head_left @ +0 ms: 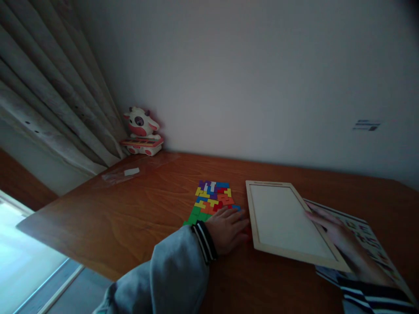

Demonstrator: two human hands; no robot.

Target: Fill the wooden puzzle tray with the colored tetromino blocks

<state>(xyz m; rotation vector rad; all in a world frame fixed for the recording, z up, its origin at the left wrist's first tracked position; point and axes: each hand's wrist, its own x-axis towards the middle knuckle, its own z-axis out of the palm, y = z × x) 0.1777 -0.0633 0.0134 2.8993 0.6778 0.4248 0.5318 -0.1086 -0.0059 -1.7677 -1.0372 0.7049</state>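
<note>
My left hand lies palm down with its fingers stretched out, over the right edge of a patch of colourful puzzle pieces. These flat blocky pieces sit close together on the table; the hand hides some, and a bit of red shows beside its fingertips. To the right, my right hand grips the right side of a shallow wooden puzzle tray with a pale bare inside. The tray is slightly tilted and partly covers a printed picture sheet. Most of the right hand's fingers are hidden under the tray.
The brown wooden table ends at a diagonal edge on the left. A cow-shaped toy keyboard stands in the back corner by the curtain. Clear plastic wrap with a white label lies in front of it. A wall bounds the back.
</note>
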